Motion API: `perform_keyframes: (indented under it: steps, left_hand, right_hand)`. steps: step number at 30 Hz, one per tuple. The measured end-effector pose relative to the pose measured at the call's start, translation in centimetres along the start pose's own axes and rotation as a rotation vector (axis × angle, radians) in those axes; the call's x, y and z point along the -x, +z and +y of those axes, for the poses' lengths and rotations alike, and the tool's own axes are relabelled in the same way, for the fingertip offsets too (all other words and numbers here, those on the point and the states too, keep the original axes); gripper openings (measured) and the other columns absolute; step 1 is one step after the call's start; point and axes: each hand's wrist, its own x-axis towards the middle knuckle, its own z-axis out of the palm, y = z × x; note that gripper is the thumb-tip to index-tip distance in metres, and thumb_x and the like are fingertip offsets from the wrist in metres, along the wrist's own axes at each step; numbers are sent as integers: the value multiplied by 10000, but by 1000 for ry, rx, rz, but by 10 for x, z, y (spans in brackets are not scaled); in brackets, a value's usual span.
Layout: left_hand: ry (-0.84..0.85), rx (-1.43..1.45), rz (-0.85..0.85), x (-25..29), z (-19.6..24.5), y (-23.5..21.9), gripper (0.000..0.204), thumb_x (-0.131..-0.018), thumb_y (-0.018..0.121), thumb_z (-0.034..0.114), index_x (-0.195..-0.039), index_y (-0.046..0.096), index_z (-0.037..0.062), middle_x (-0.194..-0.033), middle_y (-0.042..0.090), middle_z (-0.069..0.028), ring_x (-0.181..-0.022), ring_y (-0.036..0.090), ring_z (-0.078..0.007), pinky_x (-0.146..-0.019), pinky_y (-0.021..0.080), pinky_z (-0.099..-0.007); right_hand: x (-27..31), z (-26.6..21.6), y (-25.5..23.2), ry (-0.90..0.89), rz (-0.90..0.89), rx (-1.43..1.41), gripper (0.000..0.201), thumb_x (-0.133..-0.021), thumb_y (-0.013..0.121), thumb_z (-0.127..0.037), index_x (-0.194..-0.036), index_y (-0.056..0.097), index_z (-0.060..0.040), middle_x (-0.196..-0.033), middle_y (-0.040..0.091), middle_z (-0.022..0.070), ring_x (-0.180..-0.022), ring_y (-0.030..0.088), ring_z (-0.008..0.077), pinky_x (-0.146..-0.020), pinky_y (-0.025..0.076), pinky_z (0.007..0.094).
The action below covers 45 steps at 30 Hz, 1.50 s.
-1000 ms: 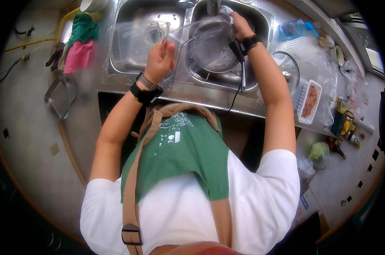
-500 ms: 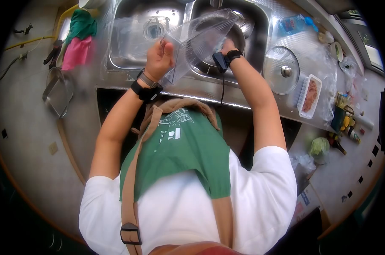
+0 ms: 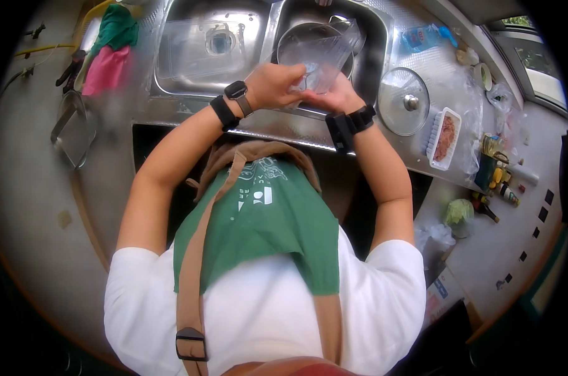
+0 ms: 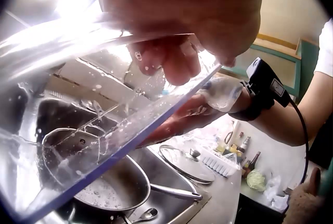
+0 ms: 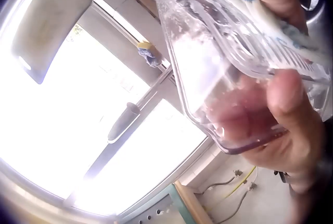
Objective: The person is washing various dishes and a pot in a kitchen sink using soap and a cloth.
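Note:
My left hand (image 3: 274,86) grips the rim of a clear plastic container (image 3: 334,59), tilted above the right basin. In the right wrist view its thumb lies on the near side of the container (image 5: 200,67), and its fingers show through the wall. My right hand (image 3: 340,97) is at the container's lower end, palm turned up, close to the left hand. It holds a whitish cloth with blue marks (image 5: 281,34) against the container's ridged part. The left wrist view shows this cloth (image 4: 221,94) by the right palm, and drops and foam on the container.
A metal pot (image 3: 293,44) sits in the right basin. Another clear container (image 3: 196,53) lies in the left basin. To the right are a glass lid (image 3: 393,103), a tray of meat (image 3: 445,139) and a blue bottle (image 3: 422,39). Pink and green cloths (image 3: 112,69) hang at left.
My right hand has moved from the container's far end, back and down to its near end, beside the left hand. The left hand has shifted right and turned, swinging the container steeper.

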Motion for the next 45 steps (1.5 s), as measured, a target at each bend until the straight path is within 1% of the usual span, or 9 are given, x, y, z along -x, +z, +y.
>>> perform_keyframes:
  steps: [3, 7, 11, 15, 24, 31, 38, 42, 45]
  left_hand:
    - [19, -55, -63, 8, 13, -18, 436, -712, 642, 442, -661, 425, 67, -518, 463, -83, -486, 505, -279, -435, 376, -330]
    - [96, -58, -130, 27, 33, -44, 413, -708, 639, 415, -651, 412, 76, -527, 455, -65, -504, 509, -265, -435, 374, -341]
    - [191, -113, -154, 56, 43, -79, 374, -691, 643, 378, -641, 412, 88, -546, 457, -40, -512, 504, -246, -439, 379, -332]
    - [96, -248, -189, 94, 47, -122, 363, -691, 631, 388, -638, 424, 95, -551, 459, -34, -510, 501, -243, -449, 382, -335]
    - [-21, -449, -270, 135, -52, -135, 328, -695, 623, 372, -666, 443, 99, -588, 488, -32, -579, 532, -239, -514, 416, -337]
    - [49, -641, -412, 134, -121, -135, 261, -703, 607, 345, -762, 477, 127, -711, 516, 0, -759, 533, -179, -659, 416, -307]
    - [-30, -669, -517, 143, -180, -139, 244, -628, 636, 104, -833, 504, 95, -802, 532, -45, -837, 518, -222, -831, 370, -337]
    - [-184, -635, -721, 136, -175, -139, 268, -614, 517, -12, -860, 511, 94, -876, 534, -58, -950, 482, -240, -898, 327, -373]
    - [-104, -576, -528, 111, -143, -121, 314, -623, 482, -25, -913, 523, 90, -949, 530, -66, -987, 467, -248, -897, 323, -369]
  right_hand:
    - [22, -8, 27, -279, 330, 99, 582, -921, 158, -393, -1297, 213, 46, -1314, 267, 275, -1204, 287, 415, -1009, 186, 542]
    - [20, -43, 10, -311, 349, 133, 541, -918, 230, -340, -1312, 184, 28, -1322, 255, 272, -1225, 251, 420, -1013, 172, 555]
    - [-1, -81, -32, -316, 365, 117, 427, -907, 305, -259, -1212, 362, 35, -1208, 430, 230, -1125, 414, 365, -1000, 279, 464]
    - [-21, -87, -58, -386, 498, 80, 330, -888, 393, -250, -1083, 434, 14, -1032, 516, 181, -893, 531, 300, -770, 462, 406]
    - [-38, -99, -89, -458, 804, 240, 250, -859, 469, -292, -955, 439, -62, -897, 490, 124, -804, 521, 288, -701, 480, 409]
    - [-31, -89, -93, -498, 852, 325, 294, -863, 466, -281, -1049, 404, -61, -929, 494, 134, -866, 523, 296, -730, 490, 397]
    - [-20, -53, -56, -595, 833, 603, 369, -892, 425, -251, -1190, 340, -51, -1077, 464, 135, -901, 518, 315, -757, 455, 456]
    - [-6, -57, -51, -685, 887, 887, 334, -876, 448, -208, -1158, 372, -45, -1024, 501, 113, -798, 545, 250, -644, 482, 396]
    - [6, -65, -44, -797, 908, 1056, 246, -833, 484, -126, -1036, 423, 1, -869, 538, 107, -646, 552, 202, -544, 485, 318]
